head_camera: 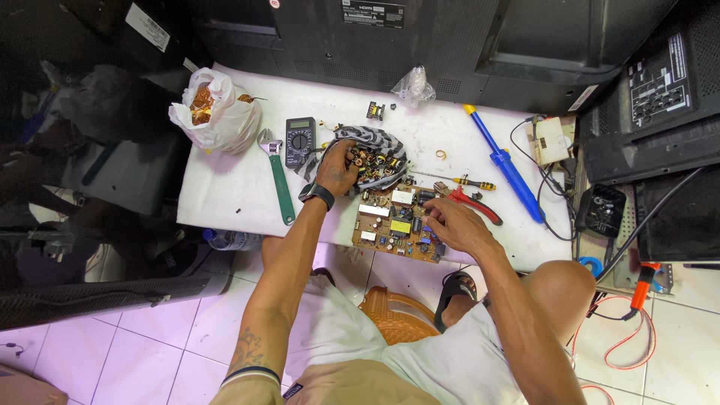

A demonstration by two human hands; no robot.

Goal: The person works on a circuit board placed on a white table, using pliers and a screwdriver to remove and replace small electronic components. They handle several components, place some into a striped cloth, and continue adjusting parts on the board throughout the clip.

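My left hand (337, 168), with a dark watch at the wrist, reaches into a shallow striped bowl (384, 139) filled with small copper-wound parts and grips among them. My right hand (452, 222) rests on the right side of a tan circuit board (394, 223) that lies on the low white table (240, 187), its fingertips pinching at a small component on the board; the part itself is too small to make out. Red-handled pliers (474, 203) lie just beyond my right hand.
A green-handled wrench (280, 182) and a multimeter (300, 140) lie left of the bowl. A white bag of copper wire (217, 110) sits at the far left. A blue desoldering pump (504, 163), a screwdriver (469, 181) and black television backs (420, 34) surround the work.
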